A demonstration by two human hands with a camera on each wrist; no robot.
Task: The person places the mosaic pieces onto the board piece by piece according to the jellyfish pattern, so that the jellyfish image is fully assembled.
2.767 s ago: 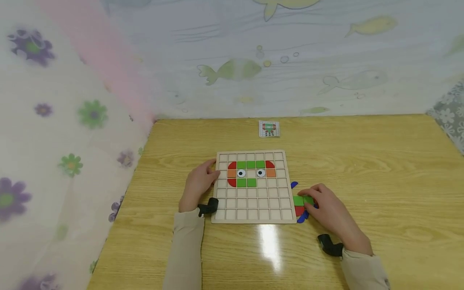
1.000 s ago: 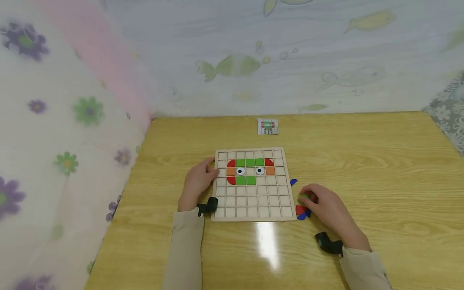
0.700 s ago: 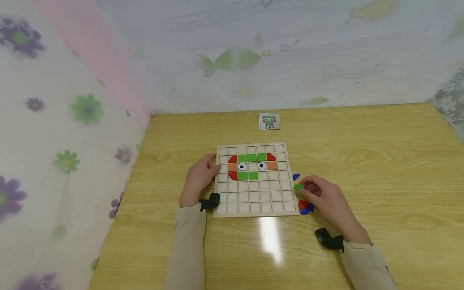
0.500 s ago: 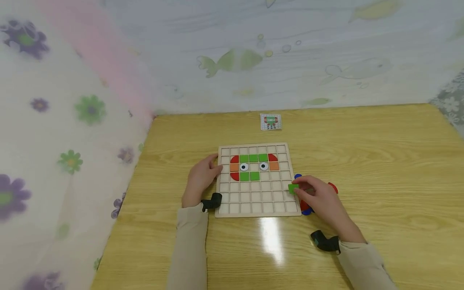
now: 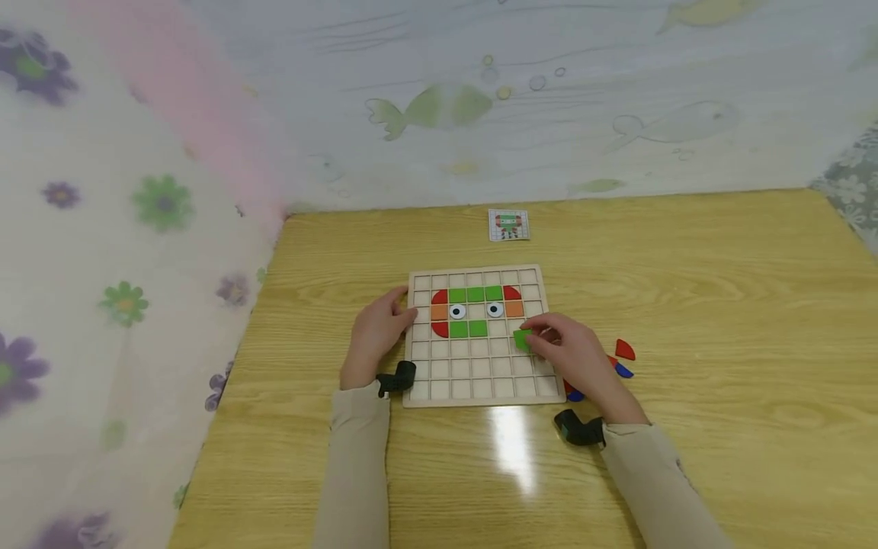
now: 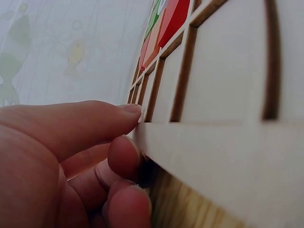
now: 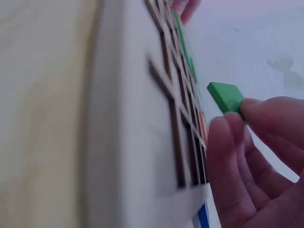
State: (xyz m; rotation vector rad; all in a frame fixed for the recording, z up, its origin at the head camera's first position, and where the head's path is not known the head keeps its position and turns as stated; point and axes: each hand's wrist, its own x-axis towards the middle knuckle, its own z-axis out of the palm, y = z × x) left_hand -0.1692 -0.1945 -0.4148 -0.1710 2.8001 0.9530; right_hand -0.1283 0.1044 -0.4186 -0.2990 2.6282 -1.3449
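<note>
Right hand holds a green tile over the grid board; left hand steadies the board's edge.

The pale wooden grid board (image 5: 480, 366) lies flat on the glossy, yellow wood-grain table (image 5: 720, 305), its shallow square cells partly filled with flat green, orange and red pieces and two round eye discs. The right hand (image 5: 572, 358), palm down over the board's right side, pinches the small flat green square tile (image 5: 523, 339) between fingertips, tilted just above the cells. The left hand (image 5: 376, 339) rests against the board's left edge, thumb on top, fingers curled under it. Loose red and blue pieces (image 5: 623, 358) lie just right of the board.
</note>
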